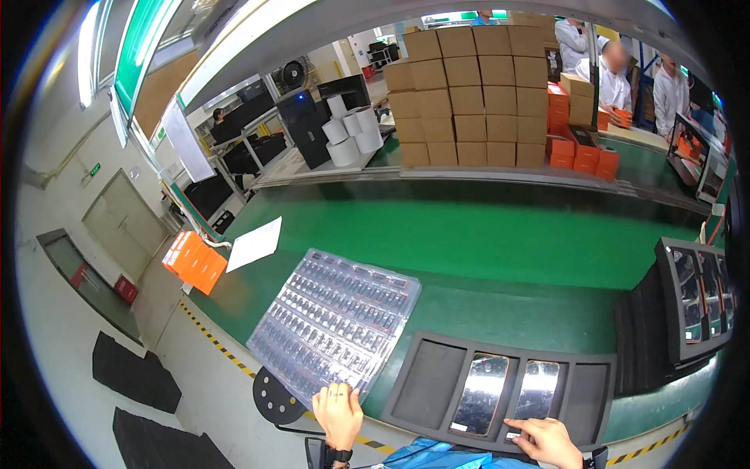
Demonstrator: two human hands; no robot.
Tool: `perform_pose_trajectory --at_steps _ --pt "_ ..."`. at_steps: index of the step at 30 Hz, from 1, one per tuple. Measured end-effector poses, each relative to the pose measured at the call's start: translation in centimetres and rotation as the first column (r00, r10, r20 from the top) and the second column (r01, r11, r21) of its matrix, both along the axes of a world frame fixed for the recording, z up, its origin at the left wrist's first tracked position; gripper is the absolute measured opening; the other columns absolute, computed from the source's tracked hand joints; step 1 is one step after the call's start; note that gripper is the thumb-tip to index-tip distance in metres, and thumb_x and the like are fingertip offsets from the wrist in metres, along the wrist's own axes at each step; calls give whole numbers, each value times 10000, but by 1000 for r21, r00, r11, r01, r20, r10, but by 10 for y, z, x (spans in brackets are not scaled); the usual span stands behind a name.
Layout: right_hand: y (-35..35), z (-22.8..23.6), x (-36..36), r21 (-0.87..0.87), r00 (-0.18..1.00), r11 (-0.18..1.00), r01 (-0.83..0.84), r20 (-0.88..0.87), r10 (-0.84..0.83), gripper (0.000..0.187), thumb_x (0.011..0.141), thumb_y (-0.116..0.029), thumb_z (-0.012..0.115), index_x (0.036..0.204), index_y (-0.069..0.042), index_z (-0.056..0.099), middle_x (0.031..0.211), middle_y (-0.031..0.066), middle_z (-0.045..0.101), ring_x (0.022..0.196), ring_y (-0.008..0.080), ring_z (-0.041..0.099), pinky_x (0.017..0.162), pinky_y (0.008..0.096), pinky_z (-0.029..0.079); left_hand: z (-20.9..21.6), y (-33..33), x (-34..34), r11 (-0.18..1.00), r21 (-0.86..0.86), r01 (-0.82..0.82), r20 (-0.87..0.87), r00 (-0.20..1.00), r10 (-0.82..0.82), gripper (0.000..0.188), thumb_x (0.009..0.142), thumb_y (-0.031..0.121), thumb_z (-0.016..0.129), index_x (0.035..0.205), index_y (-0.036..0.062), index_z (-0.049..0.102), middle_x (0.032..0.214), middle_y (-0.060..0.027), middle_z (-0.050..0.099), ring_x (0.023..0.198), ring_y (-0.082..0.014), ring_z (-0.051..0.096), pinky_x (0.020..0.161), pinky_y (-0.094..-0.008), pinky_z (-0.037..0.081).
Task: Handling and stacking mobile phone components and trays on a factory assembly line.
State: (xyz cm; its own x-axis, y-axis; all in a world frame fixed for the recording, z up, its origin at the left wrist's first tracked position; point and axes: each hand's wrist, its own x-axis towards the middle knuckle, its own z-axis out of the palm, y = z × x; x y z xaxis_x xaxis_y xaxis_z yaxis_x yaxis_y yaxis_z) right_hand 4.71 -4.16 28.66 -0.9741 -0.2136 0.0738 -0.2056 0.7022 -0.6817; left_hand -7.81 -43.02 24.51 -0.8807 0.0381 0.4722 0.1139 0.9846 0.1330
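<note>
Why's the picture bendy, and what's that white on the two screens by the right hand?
Head view: the fisheye lens curves straight edges, like the overhead frame; same view: that's glare, probably from lamps, on both screens in the black tray.

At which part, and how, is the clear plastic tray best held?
Probably grip the clear plastic tray by its left and right rims, coming from both sides: it is broad and rectangular, its middle full of small compartments, so opposite support should keep it level.
</note>
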Motion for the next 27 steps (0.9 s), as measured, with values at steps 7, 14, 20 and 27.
perform_pose_trajectory --at_steps 7,14,20,27 --pt "5 -13 5 -56 997 998 -4 75 9 377 911 -178 697 1284 -131 666 798 111 666 645 278 620 639 378 498 29 -4 3 990 -139 33 -72 996 -43 170 861 188 701 892 57 597 853 -95 570 842 -292 557 901 -449 401" --pt "2 7 -1 -66 987 998 -26 154 36 400 918 -190 691 1305 -110 631 833 147 681 728 331 670 666 397 531 44 -2 6 994 -108 -34 -98 995 24 143 873 143 688 906 53 582 874 -89 582 870 -303 569 916 -447 395" --pt "1 27 -13 99 990 990 -102 107 92 343 961 -228 628 1273 -87 628 902 189 701 813 396 680 737 457 539 26 -19 -12 958 -174 229 56 973 -222 263 848 236 767 866 75 560 796 -87 551 745 -273 625 686 -388 514" --pt "-7 30 -27 255 969 951 -177 215 123 342 969 -221 602 1277 -75 623 987 240 693 851 416 675 743 480 528 31 -32 -8 954 -240 179 13 983 -181 248 818 201 741 817 78 526 762 -81 533 629 -245 634 568 -364 534"
